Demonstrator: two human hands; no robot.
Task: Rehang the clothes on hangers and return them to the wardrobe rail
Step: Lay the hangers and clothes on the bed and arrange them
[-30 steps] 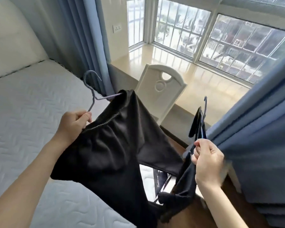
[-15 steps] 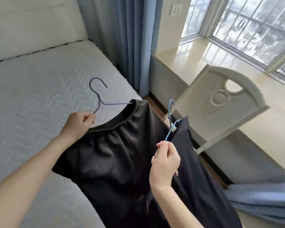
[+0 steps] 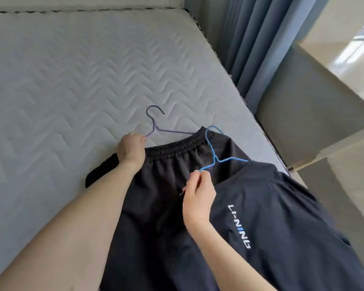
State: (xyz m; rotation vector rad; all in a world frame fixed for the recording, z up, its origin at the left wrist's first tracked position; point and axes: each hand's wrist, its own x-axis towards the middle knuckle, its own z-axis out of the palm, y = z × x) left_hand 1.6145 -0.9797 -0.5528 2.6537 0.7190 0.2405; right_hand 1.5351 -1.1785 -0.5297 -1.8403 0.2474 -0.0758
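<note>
My left hand grips the shoulder of a purple wire hanger together with the elastic waistband of black shorts that hang on it. My right hand pinches the left arm of a light blue wire hanger that carries a dark navy shirt with white lettering on the chest. Both garments hang low over the near right corner of the mattress, the shirt overlapping the shorts on the right. No wardrobe rail is in view.
A grey quilted mattress fills the left and middle. Blue curtains hang at the upper right beside a pale window ledge. A padded headboard edge runs along the top.
The view has swung left and down from the window and chair to the mattress. Both hands have lowered the hangers toward the bed, and the shirt now lies closer beside the shorts.
</note>
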